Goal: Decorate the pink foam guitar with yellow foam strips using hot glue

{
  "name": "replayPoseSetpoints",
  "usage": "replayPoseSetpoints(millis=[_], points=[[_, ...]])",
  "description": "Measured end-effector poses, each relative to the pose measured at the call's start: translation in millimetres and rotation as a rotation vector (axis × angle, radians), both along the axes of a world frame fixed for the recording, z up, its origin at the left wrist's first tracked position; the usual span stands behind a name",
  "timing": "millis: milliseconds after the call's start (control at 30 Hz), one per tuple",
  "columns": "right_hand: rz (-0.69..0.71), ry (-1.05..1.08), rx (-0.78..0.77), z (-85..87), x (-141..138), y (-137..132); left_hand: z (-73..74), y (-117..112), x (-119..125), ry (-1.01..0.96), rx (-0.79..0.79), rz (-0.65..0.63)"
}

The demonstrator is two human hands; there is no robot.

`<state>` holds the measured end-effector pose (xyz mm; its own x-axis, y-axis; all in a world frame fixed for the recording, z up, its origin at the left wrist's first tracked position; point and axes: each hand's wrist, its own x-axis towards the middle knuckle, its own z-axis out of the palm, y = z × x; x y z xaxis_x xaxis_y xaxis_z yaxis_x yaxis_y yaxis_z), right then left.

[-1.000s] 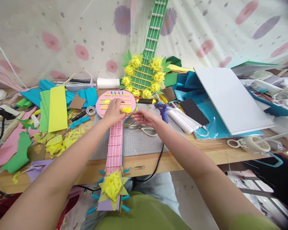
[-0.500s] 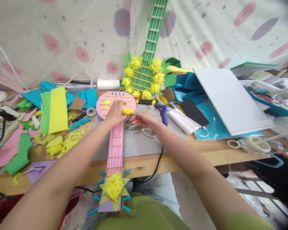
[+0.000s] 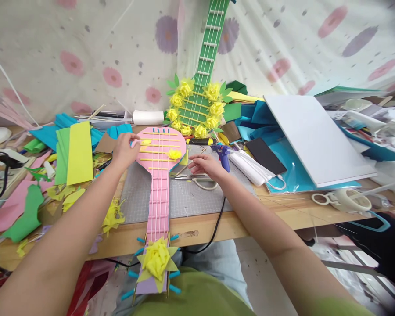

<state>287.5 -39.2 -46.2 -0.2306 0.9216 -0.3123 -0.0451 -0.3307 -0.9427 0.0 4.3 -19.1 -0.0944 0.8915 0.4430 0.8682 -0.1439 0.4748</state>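
A pink paper guitar point(image 3: 159, 184) lies with its body on the cutting mat and its neck pointing toward me. White strings and yellow bars cross the body. Two small yellow pieces, a left one point(image 3: 145, 142) and a right one point(image 3: 174, 154), sit on it. At the head is a large yellow paper flower point(image 3: 157, 259) among blue pegs. My left hand point(image 3: 125, 149) is at the body's left edge, fingers loosely bent and apart, holding nothing visible. To the right of the body, my right hand point(image 3: 206, 166) hovers open above scissors point(image 3: 204, 182).
A green paper guitar point(image 3: 197, 103) with yellow flowers leans against the curtain. The blue glue gun point(image 3: 223, 156) stands right of the cutting mat point(image 3: 191, 202). Paper scraps point(image 3: 113, 217) cover the left side; a white board point(image 3: 316, 136) rests at the right.
My left hand has moved left from the middle of the guitar body to its edge. My right hand has drawn slightly right, away from the right yellow piece, which stays on the body.
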Motion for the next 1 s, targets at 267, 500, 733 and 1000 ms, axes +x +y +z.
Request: replayPoseSetpoints(millis=[267, 500, 733, 1000], points=[[-0.02, -0.21, 0.235, -13.5, 30, -3, -2.7, 8, -8, 0.16, -0.309, 0.186], [0.101, -0.353, 0.258, 5.8, 59, -15, -3.7, 24, 3, 0.264, -0.447, 0.247], [0.159, -0.422, 0.186, 15.7, 88, -28, -8.8, 26, 2, -0.016, -0.522, 0.247], [0.011, -0.713, 0.185, 9.2, 106, -30, -15.6, 23, -3, 0.028, -0.399, 0.308]])
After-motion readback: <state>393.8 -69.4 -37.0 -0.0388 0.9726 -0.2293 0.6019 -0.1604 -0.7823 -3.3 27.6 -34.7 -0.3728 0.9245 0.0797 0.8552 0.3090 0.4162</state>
